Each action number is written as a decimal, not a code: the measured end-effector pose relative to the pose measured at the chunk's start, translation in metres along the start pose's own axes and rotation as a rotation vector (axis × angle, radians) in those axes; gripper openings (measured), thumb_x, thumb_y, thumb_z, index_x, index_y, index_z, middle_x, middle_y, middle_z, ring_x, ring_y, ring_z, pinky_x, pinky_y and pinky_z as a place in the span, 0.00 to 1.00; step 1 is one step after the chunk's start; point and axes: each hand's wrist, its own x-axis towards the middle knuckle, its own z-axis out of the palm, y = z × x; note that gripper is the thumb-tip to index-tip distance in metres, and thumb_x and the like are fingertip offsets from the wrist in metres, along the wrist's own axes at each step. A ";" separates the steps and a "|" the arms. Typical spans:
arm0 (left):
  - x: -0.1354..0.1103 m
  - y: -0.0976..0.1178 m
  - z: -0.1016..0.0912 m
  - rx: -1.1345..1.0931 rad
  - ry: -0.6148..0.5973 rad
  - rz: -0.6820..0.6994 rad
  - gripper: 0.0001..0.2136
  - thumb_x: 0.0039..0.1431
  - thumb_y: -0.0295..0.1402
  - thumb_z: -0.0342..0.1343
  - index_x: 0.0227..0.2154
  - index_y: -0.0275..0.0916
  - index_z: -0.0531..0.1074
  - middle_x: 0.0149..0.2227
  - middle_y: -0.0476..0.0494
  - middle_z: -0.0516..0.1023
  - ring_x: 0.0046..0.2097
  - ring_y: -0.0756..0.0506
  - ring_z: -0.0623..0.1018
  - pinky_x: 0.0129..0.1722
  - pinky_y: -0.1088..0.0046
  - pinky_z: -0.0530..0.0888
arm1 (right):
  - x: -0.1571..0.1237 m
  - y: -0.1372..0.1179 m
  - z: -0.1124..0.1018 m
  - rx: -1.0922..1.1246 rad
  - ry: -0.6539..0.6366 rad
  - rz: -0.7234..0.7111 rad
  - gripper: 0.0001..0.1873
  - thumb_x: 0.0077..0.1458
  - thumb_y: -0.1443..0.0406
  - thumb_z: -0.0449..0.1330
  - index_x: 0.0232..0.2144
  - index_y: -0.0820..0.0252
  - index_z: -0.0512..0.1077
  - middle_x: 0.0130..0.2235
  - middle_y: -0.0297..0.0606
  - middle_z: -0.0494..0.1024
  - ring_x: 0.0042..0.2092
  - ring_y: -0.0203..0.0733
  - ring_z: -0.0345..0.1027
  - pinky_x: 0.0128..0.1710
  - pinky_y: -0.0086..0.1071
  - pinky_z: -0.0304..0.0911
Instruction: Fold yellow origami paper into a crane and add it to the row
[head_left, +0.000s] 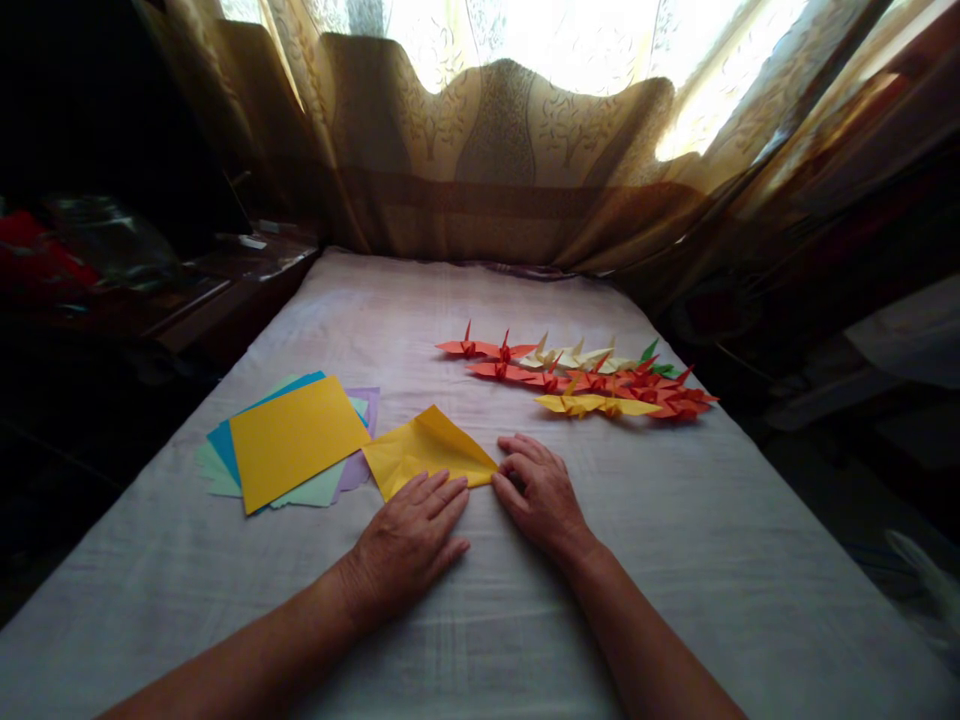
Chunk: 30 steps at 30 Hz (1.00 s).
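Observation:
A creased sheet of yellow origami paper (424,443) lies on the cloth in front of me, one edge folded up and standing a little off the surface. My left hand (412,530) rests flat on its near edge, fingers stretched out. At the paper's right corner, my right hand (540,492) has its thumb and curled index finger pinched on the tip. Beyond that hand sit several folded paper cranes in rows: yellow cranes (596,404) nearest, red cranes (502,371) behind, cream cranes (577,355) farther back and a green crane (660,362) at the right.
Left of the folded paper is a loose stack of coloured sheets (300,440), yellow on top, with blue, mint and lilac edges showing. A pale checked cloth (675,580) covers the surface. Patterned curtains (495,150) hang at the far end. A dark side table (262,270) stands left.

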 end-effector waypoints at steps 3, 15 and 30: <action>0.000 0.001 0.000 -0.011 0.002 -0.011 0.21 0.69 0.40 0.47 0.58 0.34 0.67 0.59 0.36 0.72 0.60 0.37 0.72 0.59 0.55 0.70 | 0.000 0.000 0.001 -0.007 0.005 0.001 0.04 0.55 0.65 0.58 0.28 0.55 0.72 0.53 0.43 0.77 0.59 0.53 0.65 0.57 0.50 0.57; 0.001 0.003 -0.002 -0.002 0.011 -0.025 0.19 0.68 0.39 0.49 0.57 0.35 0.68 0.58 0.38 0.74 0.59 0.38 0.73 0.58 0.59 0.71 | 0.000 0.001 0.002 -0.012 0.018 -0.001 0.04 0.56 0.64 0.58 0.28 0.55 0.71 0.52 0.43 0.77 0.58 0.52 0.66 0.57 0.50 0.58; 0.001 0.003 0.000 -0.029 0.017 -0.033 0.20 0.68 0.39 0.49 0.58 0.36 0.68 0.59 0.37 0.73 0.60 0.38 0.72 0.59 0.57 0.70 | 0.000 0.001 0.003 -0.011 0.022 0.001 0.05 0.56 0.64 0.58 0.28 0.54 0.71 0.52 0.43 0.77 0.58 0.52 0.66 0.56 0.50 0.58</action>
